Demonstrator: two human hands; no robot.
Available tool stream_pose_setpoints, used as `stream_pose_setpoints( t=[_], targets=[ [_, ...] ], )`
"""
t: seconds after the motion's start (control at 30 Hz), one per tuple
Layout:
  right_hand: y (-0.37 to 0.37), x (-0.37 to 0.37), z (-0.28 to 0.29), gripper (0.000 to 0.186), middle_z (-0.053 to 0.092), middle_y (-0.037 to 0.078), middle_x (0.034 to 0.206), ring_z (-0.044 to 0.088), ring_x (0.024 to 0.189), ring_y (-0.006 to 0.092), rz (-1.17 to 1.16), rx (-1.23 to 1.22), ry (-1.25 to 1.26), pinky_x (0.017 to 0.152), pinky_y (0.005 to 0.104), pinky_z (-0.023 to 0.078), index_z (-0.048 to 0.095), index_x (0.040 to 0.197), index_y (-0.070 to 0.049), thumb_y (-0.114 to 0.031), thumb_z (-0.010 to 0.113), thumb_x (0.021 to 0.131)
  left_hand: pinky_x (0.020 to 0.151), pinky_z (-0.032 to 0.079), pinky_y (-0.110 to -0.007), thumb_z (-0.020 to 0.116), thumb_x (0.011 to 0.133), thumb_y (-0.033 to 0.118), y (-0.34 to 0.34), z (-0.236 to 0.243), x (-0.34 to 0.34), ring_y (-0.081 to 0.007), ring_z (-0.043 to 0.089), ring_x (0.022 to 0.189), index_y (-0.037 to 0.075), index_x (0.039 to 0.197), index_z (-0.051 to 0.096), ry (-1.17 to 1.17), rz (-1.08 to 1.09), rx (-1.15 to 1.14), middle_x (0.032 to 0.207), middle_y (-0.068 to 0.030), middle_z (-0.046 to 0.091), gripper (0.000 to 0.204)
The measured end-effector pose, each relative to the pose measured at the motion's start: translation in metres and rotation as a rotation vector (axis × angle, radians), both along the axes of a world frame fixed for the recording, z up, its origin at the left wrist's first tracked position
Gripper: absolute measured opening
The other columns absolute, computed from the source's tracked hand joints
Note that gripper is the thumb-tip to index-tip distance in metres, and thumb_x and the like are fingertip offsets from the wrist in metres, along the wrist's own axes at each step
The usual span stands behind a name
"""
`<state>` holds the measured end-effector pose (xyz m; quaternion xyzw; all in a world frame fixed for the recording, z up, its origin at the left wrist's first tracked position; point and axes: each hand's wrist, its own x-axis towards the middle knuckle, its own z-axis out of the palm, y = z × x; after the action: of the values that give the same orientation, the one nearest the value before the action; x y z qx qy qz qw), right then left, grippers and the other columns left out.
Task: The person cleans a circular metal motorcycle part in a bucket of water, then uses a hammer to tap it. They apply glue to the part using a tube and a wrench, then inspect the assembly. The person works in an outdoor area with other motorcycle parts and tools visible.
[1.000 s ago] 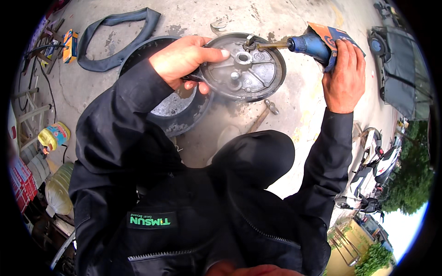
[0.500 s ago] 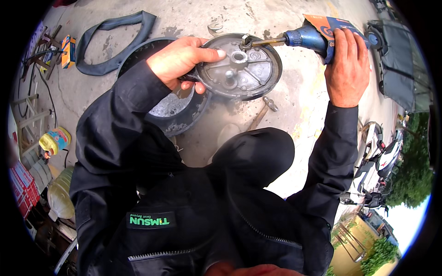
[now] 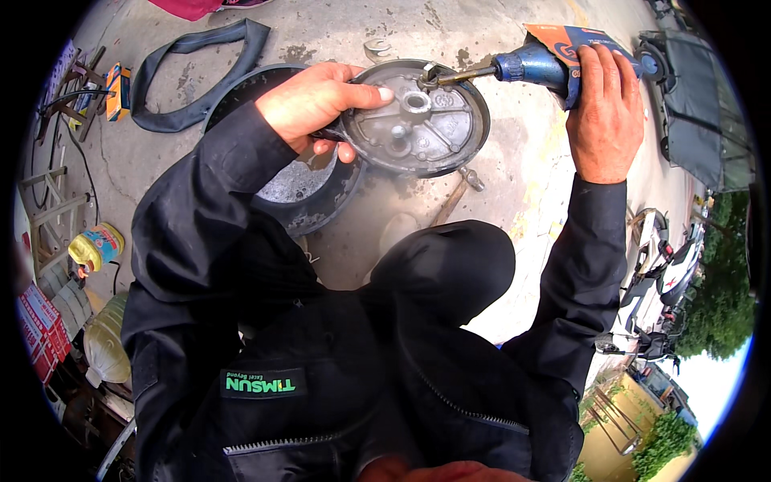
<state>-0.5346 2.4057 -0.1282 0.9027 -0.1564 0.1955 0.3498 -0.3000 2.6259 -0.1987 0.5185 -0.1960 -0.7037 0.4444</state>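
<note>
My left hand (image 3: 320,104) grips the left rim of a round metal drum-brake plate (image 3: 438,128), thumb on its face and fingers beneath. The plate is held above the ground with its ribbed side and central hole up. My right hand (image 3: 608,108) is wrapped round a blue bottle (image 3: 526,66) with an orange and dark label, tipped on its side. Its long brownish nozzle (image 3: 468,75) reaches left to the small metal lever piece (image 3: 430,78) at the plate's top edge. Whether anything flows from the tip cannot be made out.
Beneath my left arm lies a wheel with a black tyre (image 3: 321,205). A hammer (image 3: 462,193) and an open-ended wrench (image 3: 377,50) rest on the concrete. An inner tube (image 3: 148,88) lies far left, a yellow jug (image 3: 96,245) at left. Parked motorcycles (image 3: 654,265) stand at right.
A bit of red cloth has come into view at the top left. The bottle and nozzle have shifted very slightly left; both hands keep their grips.
</note>
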Motion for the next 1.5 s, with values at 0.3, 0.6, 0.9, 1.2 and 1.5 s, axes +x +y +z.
stream_pose_setpoints(
  t=[0.3, 0.6, 0.9, 1.2, 1.5],
  targets=[
    [0.000, 0.001, -0.002, 0.041, 0.062, 0.002, 0.123, 0.056, 0.117, 0.0265, 0.013, 0.017, 0.000, 0.096, 0.0389, 0.048, 0.061, 0.119, -0.014, -0.004, 0.063, 0.079, 0.028, 0.035, -0.017, 0.057, 0.097, 0.026, 0.001, -0.004, 0.000, -0.0106, 0.056, 0.039, -0.004, 0.122, 0.048, -0.004, -0.013, -0.006, 0.082, -0.0106, 0.068, 0.040],
    [0.000, -0.001, -0.003, 0.041, 0.062, 0.002, 0.122, 0.056, 0.117, 0.0269, 0.017, 0.030, 0.009, 0.096, 0.0390, 0.048, 0.061, 0.118, -0.014, -0.003, 0.063, 0.079, 0.028, 0.035, -0.017, 0.058, 0.097, 0.026, 0.000, -0.005, -0.002, -0.0107, 0.056, 0.038, -0.004, 0.117, 0.050, -0.016, -0.016, 0.002, 0.079, -0.0102, 0.067, 0.037],
    [-0.001, -0.006, -0.012, 0.048, 0.062, 0.005, 0.121, 0.056, 0.116, 0.0287, -0.004, 0.165, 0.001, 0.096, 0.0391, 0.048, 0.059, 0.120, -0.013, 0.000, 0.066, 0.075, 0.029, 0.034, -0.017, 0.059, 0.096, 0.029, 0.000, 0.000, -0.005, -0.0102, 0.055, 0.038, -0.003, 0.115, 0.052, -0.030, -0.016, 0.019, 0.074, -0.0086, 0.067, 0.037],
    [0.002, -0.092, -0.138, 0.056, 0.063, 0.014, 0.114, 0.060, 0.109, 0.0278, -0.266, 1.169, -0.557, 0.090, 0.0377, 0.050, 0.053, 0.122, -0.005, -0.005, 0.080, 0.073, 0.030, 0.034, -0.018, 0.063, 0.092, 0.028, -0.003, -0.005, -0.001, -0.0109, 0.059, 0.042, 0.001, 0.111, 0.056, 0.078, -0.118, -0.093, 0.075, -0.0066, 0.067, 0.034],
    [0.072, -0.308, -0.368, 0.064, 0.064, 0.013, 0.109, 0.063, 0.101, 0.0251, -0.957, 0.969, -1.478, 0.092, 0.0366, 0.048, 0.051, 0.120, -0.002, -0.014, 0.087, 0.069, 0.068, 0.056, -0.032, 0.048, 0.088, 0.016, -0.009, 0.001, -0.026, -0.0198, 0.068, 0.076, -0.002, 0.123, 0.053, 0.254, 0.325, -0.140, 0.092, -0.0088, 0.066, 0.040]
  ],
)
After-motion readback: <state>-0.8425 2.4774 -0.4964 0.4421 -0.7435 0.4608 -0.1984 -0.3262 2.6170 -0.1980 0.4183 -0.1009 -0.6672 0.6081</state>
